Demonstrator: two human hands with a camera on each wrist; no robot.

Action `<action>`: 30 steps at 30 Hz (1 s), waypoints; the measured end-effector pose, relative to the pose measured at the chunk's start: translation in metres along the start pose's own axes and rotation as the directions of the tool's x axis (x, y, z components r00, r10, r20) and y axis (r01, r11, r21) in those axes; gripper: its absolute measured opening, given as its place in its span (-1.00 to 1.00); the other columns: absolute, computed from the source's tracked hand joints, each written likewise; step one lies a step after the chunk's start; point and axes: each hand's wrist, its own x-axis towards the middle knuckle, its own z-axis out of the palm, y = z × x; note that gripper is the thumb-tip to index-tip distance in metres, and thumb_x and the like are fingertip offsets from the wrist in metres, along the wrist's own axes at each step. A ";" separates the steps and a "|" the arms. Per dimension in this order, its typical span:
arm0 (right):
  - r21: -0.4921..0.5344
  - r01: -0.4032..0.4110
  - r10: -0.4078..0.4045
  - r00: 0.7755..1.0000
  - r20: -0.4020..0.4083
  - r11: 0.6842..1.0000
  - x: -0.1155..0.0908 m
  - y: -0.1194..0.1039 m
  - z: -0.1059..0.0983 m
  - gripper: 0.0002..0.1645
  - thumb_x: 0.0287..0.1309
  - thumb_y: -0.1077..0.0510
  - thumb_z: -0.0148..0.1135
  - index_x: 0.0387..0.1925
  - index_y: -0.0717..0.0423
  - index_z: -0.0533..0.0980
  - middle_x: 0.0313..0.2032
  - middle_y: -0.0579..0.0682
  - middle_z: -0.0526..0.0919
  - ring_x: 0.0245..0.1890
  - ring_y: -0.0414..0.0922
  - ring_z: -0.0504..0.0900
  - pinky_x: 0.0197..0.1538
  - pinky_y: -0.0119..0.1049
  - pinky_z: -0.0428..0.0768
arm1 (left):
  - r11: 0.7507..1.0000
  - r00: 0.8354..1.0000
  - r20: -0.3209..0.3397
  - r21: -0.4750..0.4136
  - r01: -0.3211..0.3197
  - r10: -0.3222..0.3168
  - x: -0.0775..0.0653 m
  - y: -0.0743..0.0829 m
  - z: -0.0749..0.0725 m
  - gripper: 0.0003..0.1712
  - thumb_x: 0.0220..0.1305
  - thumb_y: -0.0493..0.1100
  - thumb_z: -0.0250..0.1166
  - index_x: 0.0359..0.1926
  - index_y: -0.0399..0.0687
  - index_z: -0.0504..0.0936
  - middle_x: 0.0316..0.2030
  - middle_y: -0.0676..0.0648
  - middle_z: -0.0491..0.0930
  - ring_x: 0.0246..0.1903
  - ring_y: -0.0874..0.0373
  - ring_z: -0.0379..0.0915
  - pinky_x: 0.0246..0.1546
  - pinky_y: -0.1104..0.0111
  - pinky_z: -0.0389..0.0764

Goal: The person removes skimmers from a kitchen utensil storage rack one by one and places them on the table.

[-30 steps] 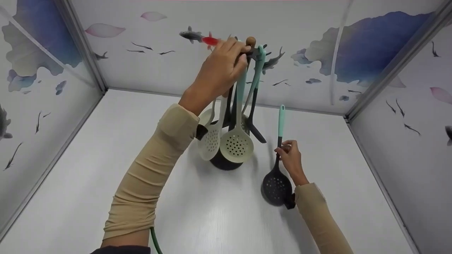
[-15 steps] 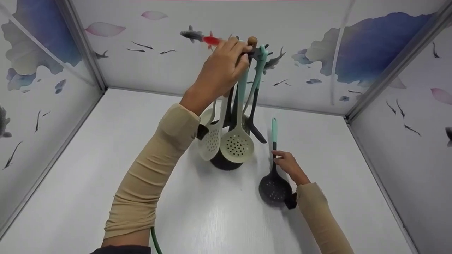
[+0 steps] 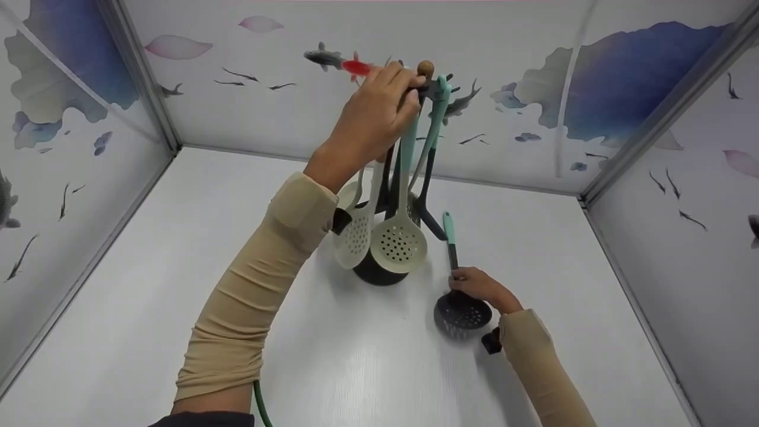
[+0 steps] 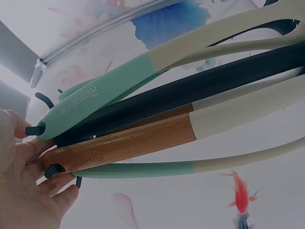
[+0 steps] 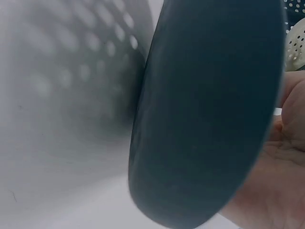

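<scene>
High in the head view, my left hand [image 3: 379,112] grips the top of the utensil rack [image 3: 382,277] just below its wooden knob [image 3: 425,68]. In the left wrist view its fingers [image 4: 62,198] curl behind the rack's dark hooks. Hanging there are a cream skimmer [image 3: 398,244] with a mint handle and a cream slotted turner [image 3: 354,240]. My right hand [image 3: 483,287] holds a black skimmer [image 3: 462,312] low on its shaft, right of the rack. The skimmer's mint handle leans up and away. Its bowl, close to the table, fills much of the right wrist view.
The white tabletop [image 3: 367,367] runs back to a printed panel [image 3: 237,118] with fish and petals. Metal posts [image 3: 142,77] frame the corners. A black turner [image 3: 430,220] on the rack sticks out towards the skimmer's handle. A green cable [image 3: 261,406] lies beside my left arm.
My right hand has lowered the black skimmer, moved slightly left, and tipped it, so its handle end sits lower and nearer the rack. The left hand stays at the rack's top.
</scene>
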 end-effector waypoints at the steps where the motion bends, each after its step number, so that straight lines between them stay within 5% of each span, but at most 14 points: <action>1: 0.005 -0.009 0.009 1.000 0.000 1.000 -0.001 0.000 0.000 -0.55 0.26 0.12 -0.03 0.08 0.33 0.44 0.02 0.26 0.49 0.06 0.14 0.45 0.19 0.08 0.35 | 1.000 1.000 0.003 0.003 0.003 -0.003 0.000 0.001 0.000 -0.55 0.41 -0.05 -0.22 0.20 -0.02 0.39 0.14 -0.02 0.37 0.19 0.13 0.17 0.26 0.35 0.23; 16: 0.061 -0.102 0.099 0.994 0.038 0.993 -0.009 -0.008 -0.005 -0.34 0.29 0.00 -0.05 0.32 0.28 0.19 0.30 0.33 0.21 0.35 0.25 0.11 0.33 0.17 0.09 | 0.999 0.999 0.021 0.015 0.034 -0.034 -0.002 0.004 -0.002 -0.57 0.42 -0.06 -0.22 0.18 -0.02 0.40 0.13 -0.02 0.37 0.19 0.14 0.18 0.25 0.35 0.27; 19: 0.078 -0.075 0.077 0.997 -0.011 0.994 -0.012 -0.016 -0.007 -0.34 0.30 0.01 -0.06 0.33 0.26 0.18 0.31 0.32 0.20 0.33 0.24 0.15 0.32 0.15 0.14 | 0.999 0.999 0.024 0.023 0.044 -0.045 -0.003 0.005 -0.001 -0.57 0.42 -0.07 -0.22 0.17 -0.03 0.40 0.12 -0.03 0.37 0.19 0.14 0.19 0.25 0.35 0.26; 22: 0.141 0.003 0.018 0.989 -0.150 0.990 -0.016 -0.031 -0.011 -0.42 0.31 0.07 -0.06 0.30 0.24 0.23 0.25 0.30 0.31 0.25 0.19 0.31 0.26 0.08 0.28 | 0.998 0.998 0.030 0.030 0.052 -0.053 -0.005 0.006 0.000 -0.56 0.42 -0.07 -0.23 0.18 -0.03 0.39 0.13 -0.03 0.37 0.19 0.14 0.20 0.27 0.36 0.24; 26: 0.261 0.189 -0.068 0.909 -0.412 0.947 -0.024 -0.062 -0.017 -0.56 0.29 0.18 -0.04 0.16 0.24 0.32 -0.03 0.20 0.48 -0.07 0.01 0.52 0.06 -0.12 0.47 | 0.998 0.998 0.019 0.032 0.060 -0.060 -0.006 0.009 0.000 -0.57 0.42 -0.07 -0.23 0.17 -0.03 0.39 0.11 -0.02 0.37 0.17 0.15 0.22 0.25 0.39 0.26; 30: 0.353 0.413 -0.166 0.814 -0.557 0.840 -0.033 -0.096 -0.022 -0.63 0.27 0.22 0.00 0.08 0.27 0.34 -0.18 0.12 0.50 -0.25 -0.15 0.52 -0.06 -0.30 0.52 | 0.997 0.998 -0.008 0.042 0.064 -0.064 -0.007 0.012 -0.001 -0.58 0.42 -0.07 -0.23 0.15 -0.03 0.40 0.08 -0.02 0.38 0.15 0.16 0.23 0.22 0.41 0.30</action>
